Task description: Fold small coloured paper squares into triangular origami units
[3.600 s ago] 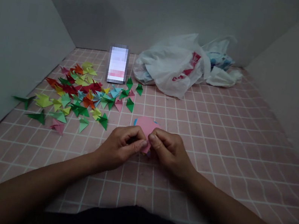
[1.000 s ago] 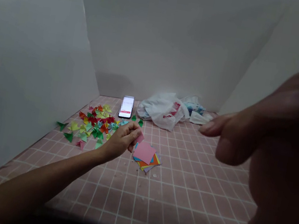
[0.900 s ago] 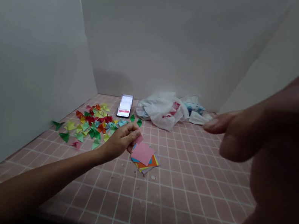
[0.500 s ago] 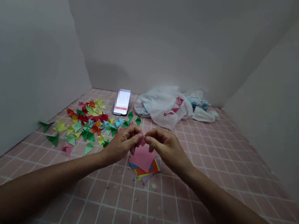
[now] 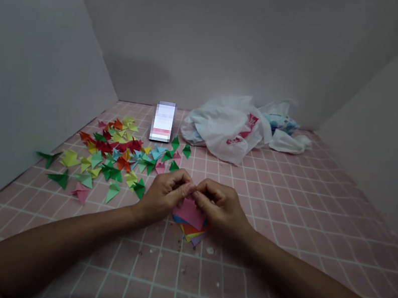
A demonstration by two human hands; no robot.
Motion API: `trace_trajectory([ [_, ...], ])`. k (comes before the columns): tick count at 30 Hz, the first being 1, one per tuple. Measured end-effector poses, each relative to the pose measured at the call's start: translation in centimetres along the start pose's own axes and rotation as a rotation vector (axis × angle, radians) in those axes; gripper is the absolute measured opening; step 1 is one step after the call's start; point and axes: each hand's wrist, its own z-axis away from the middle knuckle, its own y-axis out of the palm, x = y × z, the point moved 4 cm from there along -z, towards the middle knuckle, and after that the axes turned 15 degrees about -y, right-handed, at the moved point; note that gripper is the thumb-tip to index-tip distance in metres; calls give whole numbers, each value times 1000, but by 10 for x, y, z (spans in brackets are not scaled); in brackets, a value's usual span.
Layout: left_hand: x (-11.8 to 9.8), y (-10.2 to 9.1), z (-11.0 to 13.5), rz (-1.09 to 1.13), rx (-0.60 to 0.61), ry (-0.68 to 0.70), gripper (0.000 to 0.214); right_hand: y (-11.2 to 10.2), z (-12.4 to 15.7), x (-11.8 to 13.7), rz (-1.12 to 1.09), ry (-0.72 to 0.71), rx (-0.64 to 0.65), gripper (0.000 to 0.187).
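My left hand [image 5: 165,193] and my right hand [image 5: 225,208] meet above a small stack of square coloured paper. Both are closed, with thumbs and forefingers pinched together at the tips around a small pink piece of folded paper, now almost wholly covered by the fingers. Just below them is the stack's top pink sheet [image 5: 190,214]; blue, orange, yellow and lilac edges show beneath it. To the left lie many folded paper figures in several colours, among them a pink one [image 5: 81,192] and a dark green one [image 5: 139,188] near my left hand.
A phone with a lit screen [image 5: 163,122] stands at the back. Right of it lie a crumpled white plastic bag [image 5: 221,127] with red print and a blue-and-white packet [image 5: 283,125]. Pale walls enclose the pink checked cloth [image 5: 306,213], where small scraps lie near the stack.
My hands have come closer together, and my fingertips now meet over the pink folded paper, which showed more before. The camera view has shifted slightly.
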Motion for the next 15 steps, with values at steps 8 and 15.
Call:
trace_trajectory([
  [8, 3, 2, 0, 131, 53, -55, 32, 1, 8, -2, 18, 9, -100, 19],
  [15, 1, -1, -1, 258, 30, -74, 25, -1, 8, -10, -280, 0, -209, 12],
])
